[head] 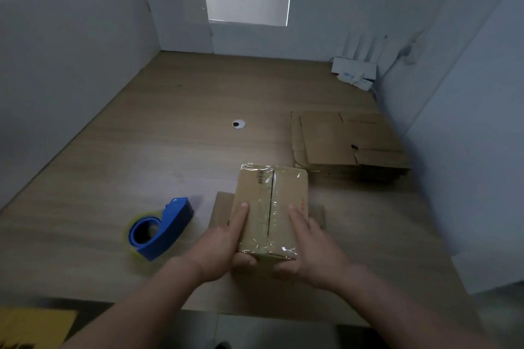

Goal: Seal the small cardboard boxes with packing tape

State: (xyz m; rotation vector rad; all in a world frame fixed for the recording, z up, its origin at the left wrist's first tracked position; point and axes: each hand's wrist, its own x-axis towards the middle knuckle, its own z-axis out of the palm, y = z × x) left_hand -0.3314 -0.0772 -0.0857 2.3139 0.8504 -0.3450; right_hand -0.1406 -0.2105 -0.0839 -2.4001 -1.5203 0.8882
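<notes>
One big wooden table (pixel 170 150) fills most of the view, and a stack of flat cardboard (pixel 340 144) lies well beyond the right hand (pixel 314 249), a bit off to its right. The small box (pixel 272 207) sits right between the two hands with shiny clear tape down its top seam, and the blue tape dispenser (pixel 161 229) lies just left of the left hand (pixel 218 246). Each hand clamps a near corner of the box, forefinger laid straight along the top, thumb tucked against the near end.
</notes>
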